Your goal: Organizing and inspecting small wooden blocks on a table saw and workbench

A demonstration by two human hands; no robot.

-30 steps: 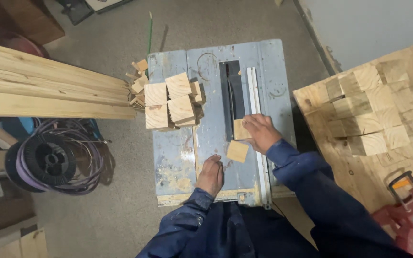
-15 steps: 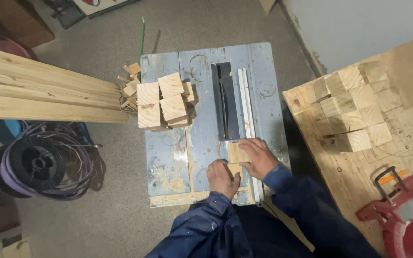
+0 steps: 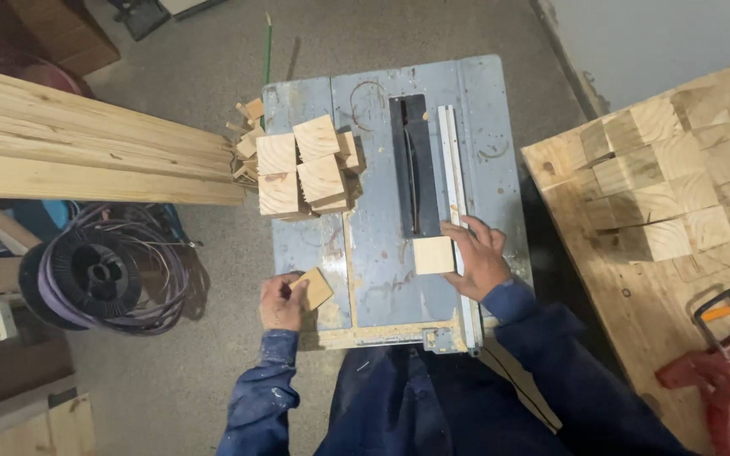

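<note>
Stacked pale wood blocks sit beyond left hand, pinching a thin square offcut; right hand presses a square pine block against the metal fence.

Premises: a woodworking workshop. Evidence: a blue table saw with blade slot and fence stands on a bare concrete floor. Long planks are stacked at left, cut wood blocks lie on the saw top, more blocks sit on a plywood bench at right, and a cable coil rests on the floor.
</note>
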